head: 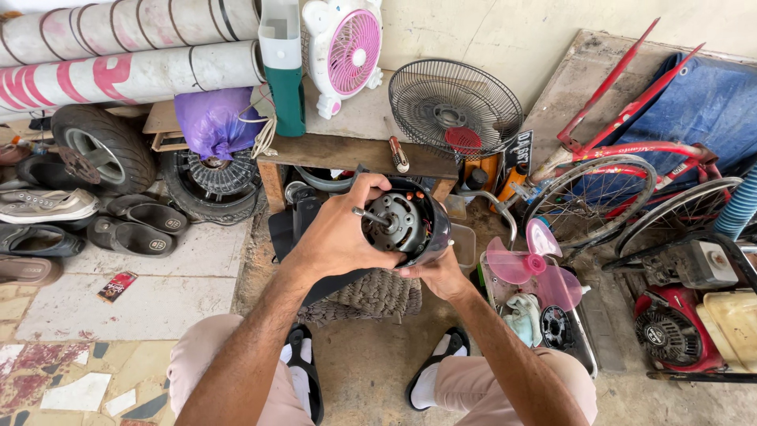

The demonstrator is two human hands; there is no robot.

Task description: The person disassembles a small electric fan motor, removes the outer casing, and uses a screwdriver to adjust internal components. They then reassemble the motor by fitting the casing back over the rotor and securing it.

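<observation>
- Head view: the left hand [335,237] grips the fan motor [402,225] from the side, held above the woven mat [378,293].
- The right hand [438,272] cups it underneath.
- Keeping its shaft [364,213] unobstructed helps.

Pale wall [505,31], wooden bench [347,151] (cluttered), seemingly concrete floor [371,355]

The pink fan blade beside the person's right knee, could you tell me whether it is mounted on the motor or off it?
Off. The pink fan blade lies in a tray, apart from the motor.
</observation>
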